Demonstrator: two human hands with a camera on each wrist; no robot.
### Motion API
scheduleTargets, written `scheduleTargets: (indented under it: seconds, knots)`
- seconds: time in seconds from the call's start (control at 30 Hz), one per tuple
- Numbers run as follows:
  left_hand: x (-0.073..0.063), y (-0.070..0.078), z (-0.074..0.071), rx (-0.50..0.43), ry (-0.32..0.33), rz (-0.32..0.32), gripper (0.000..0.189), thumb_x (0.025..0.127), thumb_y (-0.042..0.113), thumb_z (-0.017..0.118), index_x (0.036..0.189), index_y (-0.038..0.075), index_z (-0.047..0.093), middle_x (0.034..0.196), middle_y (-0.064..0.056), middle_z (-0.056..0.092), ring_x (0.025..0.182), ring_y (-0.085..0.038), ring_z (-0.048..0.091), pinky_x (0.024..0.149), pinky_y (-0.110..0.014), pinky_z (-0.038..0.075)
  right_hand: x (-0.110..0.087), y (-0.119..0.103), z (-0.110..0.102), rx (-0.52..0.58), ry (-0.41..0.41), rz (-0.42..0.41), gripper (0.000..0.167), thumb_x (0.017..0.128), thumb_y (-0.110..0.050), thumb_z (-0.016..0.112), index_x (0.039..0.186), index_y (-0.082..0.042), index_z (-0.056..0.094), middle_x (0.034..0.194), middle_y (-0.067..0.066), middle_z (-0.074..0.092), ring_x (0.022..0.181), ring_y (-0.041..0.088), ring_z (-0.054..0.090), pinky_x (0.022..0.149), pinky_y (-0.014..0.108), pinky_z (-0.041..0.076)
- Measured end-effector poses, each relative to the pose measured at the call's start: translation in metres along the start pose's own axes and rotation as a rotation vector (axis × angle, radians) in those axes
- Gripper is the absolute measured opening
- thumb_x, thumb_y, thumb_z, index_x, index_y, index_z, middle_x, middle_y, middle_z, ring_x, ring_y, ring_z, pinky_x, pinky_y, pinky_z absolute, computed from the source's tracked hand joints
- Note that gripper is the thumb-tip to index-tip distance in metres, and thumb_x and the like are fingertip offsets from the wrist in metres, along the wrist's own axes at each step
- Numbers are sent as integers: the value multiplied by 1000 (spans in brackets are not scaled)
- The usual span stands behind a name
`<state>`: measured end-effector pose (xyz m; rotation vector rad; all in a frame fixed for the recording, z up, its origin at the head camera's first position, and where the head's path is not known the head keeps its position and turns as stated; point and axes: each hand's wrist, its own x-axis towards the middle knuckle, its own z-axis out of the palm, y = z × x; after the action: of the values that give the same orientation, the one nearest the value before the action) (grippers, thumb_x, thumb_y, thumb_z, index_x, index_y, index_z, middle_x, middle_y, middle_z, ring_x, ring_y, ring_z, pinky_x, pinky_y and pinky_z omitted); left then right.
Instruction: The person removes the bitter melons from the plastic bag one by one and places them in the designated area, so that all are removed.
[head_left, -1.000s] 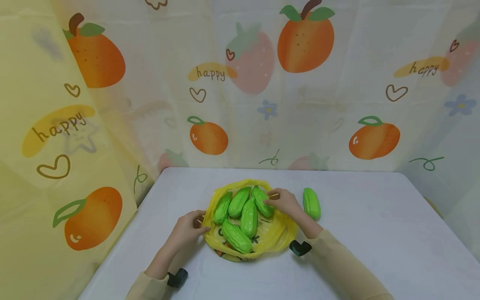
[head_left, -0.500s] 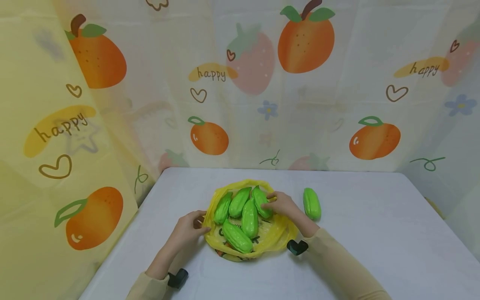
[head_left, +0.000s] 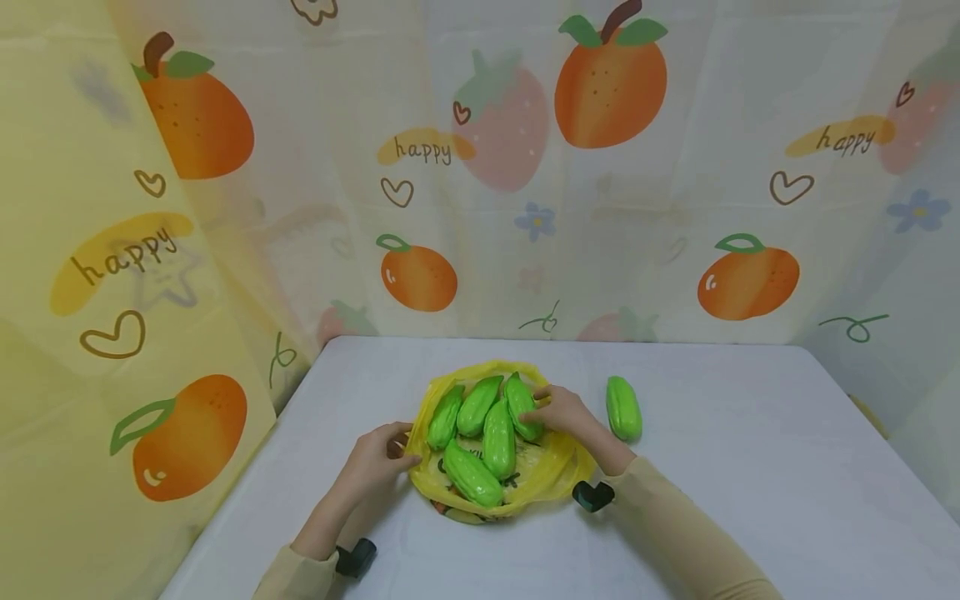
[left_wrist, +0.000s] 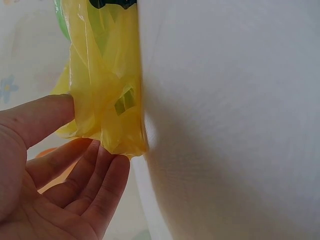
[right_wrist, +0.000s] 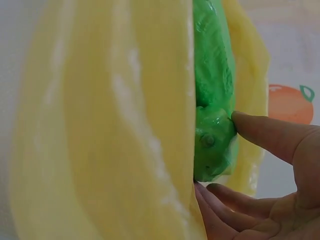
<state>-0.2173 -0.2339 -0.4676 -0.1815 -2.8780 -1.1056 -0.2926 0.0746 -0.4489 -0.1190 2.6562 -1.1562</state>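
Note:
A yellow plastic bag (head_left: 558,467) stands with its mouth spread wide, and several green gourds (head_left: 498,437) lie inside it. My left hand (head_left: 375,454) is at the bag's left side. In the left wrist view, the thumb and fingers of that hand (left_wrist: 55,170) hold the bag's lower edge (left_wrist: 95,95) between them. At the far right of the bag, my right hand (head_left: 564,411) reaches over the rim. In the right wrist view, its thumb and fingers pinch the end of a gourd (right_wrist: 215,140), partly hidden behind the bag wall (right_wrist: 110,120).
Another green gourd (head_left: 624,408) lies on the white tabletop (head_left: 750,467), right of the bag. Behind the table hangs a fruit-printed curtain (head_left: 637,208), with a yellow one (head_left: 75,417) along the left.
My right hand has shifted slightly left and down along the gourd at the bag's right side. The left hand and the other gourds have stayed put.

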Motion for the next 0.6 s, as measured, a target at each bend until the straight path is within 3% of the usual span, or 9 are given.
scheduleTargets:
  seconds: [0.27, 0.6]
  knots:
    - [1, -2, 0, 7, -3, 3, 45, 78, 17, 78, 119, 9, 64, 93, -1, 66, 80, -11, 59, 72, -30, 48, -4, -5, -2, -36, -3, 4, 65, 79, -31, 76, 130, 2, 52, 129, 23, 54, 114, 36, 55, 90, 45, 47]
    - [0, -4, 0, 15, 0, 1, 45, 78, 18, 78, 120, 9, 63, 94, -1, 66, 80, -13, 60, 72, -31, 49, -11, -9, -3, -44, -13, 19, 73, 78, -32, 76, 135, 3, 45, 133, 24, 51, 115, 37, 54, 93, 47, 46]
